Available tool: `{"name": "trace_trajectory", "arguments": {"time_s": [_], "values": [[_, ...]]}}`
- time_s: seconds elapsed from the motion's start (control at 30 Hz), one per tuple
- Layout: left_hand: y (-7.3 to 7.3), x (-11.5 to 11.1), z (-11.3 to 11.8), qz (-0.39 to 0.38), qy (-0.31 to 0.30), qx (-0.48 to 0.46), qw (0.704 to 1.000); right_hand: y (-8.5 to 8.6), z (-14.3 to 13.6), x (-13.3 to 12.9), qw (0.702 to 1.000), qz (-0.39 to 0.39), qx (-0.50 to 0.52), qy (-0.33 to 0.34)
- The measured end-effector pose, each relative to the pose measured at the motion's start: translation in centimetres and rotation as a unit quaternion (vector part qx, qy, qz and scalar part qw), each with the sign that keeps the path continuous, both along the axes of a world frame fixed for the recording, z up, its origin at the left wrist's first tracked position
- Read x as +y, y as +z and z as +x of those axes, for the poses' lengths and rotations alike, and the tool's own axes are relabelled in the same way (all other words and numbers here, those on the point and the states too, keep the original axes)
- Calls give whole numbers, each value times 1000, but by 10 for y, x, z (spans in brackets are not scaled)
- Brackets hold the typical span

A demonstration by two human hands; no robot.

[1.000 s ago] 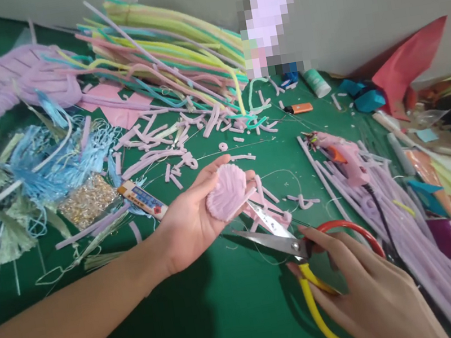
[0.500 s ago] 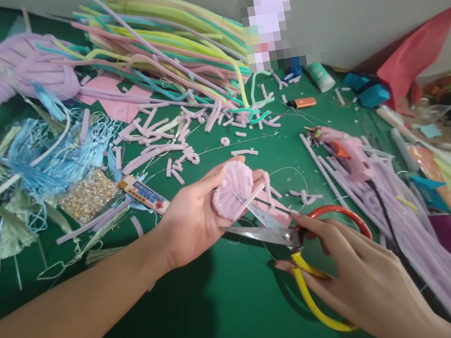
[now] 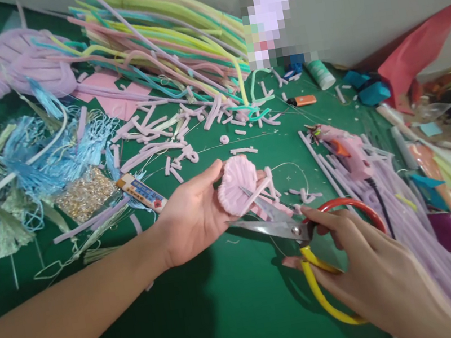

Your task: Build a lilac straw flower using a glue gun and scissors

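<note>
My left hand (image 3: 195, 211) holds a round, ridged piece of pink-lilac pipe cleaner (image 3: 236, 185) in its fingers, tilted toward me. A short strip of pipe cleaner sticks out from its lower right edge. In my right hand (image 3: 360, 262) is a pair of scissors (image 3: 280, 228) with one red and one yellow handle. Their blades are apart; one tip reaches over the face of the round piece, the other lies below it near my left fingers. A thin thread loops on the green table (image 3: 247, 308) beside them.
Lilac offcuts (image 3: 147, 124) lie scattered beyond my hands. A pink glue gun (image 3: 344, 147) rests on long lilac stems (image 3: 407, 237) at right. Blue tassels (image 3: 42, 158) and a bag of beads (image 3: 84, 194) are at left, coloured stems (image 3: 179, 39) behind. An orange lighter (image 3: 302, 101) lies farther back.
My right hand and the scissors have shifted right and slightly down. The round piece has moved a little right in my left hand and turned, showing its face differently.
</note>
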State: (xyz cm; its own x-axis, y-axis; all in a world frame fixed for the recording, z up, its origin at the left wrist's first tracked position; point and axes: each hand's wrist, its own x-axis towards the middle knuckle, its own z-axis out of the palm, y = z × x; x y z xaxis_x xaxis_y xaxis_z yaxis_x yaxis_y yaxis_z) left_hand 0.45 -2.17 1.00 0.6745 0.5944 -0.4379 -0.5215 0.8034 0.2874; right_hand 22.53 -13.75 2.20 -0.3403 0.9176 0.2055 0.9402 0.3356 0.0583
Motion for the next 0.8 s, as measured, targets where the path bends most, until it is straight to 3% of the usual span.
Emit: {"name": "trace_trajectory", "arguments": {"time_s": [0.17, 0.47, 0.8], "values": [[-1, -2, 0, 37, 19, 23, 999, -4, -4, -2, 1000, 7, -13, -9], [1, -1, -1, 26, 24, 30, 999, 1, -6, 1, 999, -4, 6, 34], [3, 0, -1, 25, 21, 32, 999, 12, -9, 5, 994, -91, 52, 25]]}}
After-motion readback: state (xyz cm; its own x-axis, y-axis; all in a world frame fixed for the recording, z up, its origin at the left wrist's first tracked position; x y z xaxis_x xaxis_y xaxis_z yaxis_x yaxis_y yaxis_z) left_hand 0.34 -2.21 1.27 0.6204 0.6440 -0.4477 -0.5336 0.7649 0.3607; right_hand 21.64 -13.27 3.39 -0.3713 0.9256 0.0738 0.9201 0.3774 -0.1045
